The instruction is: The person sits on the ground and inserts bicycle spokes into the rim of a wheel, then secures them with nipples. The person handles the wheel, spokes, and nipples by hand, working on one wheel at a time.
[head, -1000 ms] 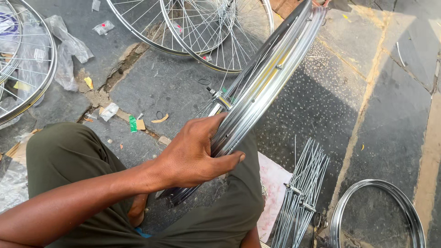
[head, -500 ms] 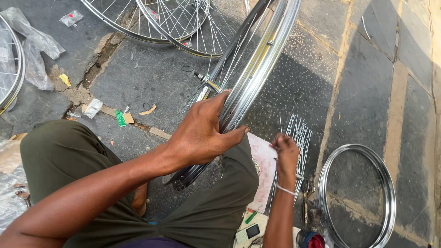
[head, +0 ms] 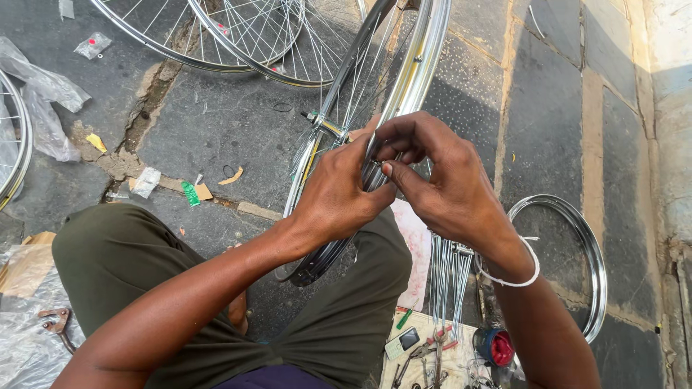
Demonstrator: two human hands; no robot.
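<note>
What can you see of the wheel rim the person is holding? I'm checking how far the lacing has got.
The wheel rim is shiny silver metal, standing on edge and leaning away from the person, its lower end between the knees. Thin spokes run from it to a hub with a protruding axle. The left hand grips its edge from the side; the right hand pinches at the rim close by, fingertips meeting there. How many spokes are fitted cannot be told.

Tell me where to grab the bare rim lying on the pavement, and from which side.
Take the bare rim at its near right arc, from above. It lies flat with nothing laced in, so fingers can hook over the edge; its left side is hidden behind the right hand and spoke bundle.
</note>
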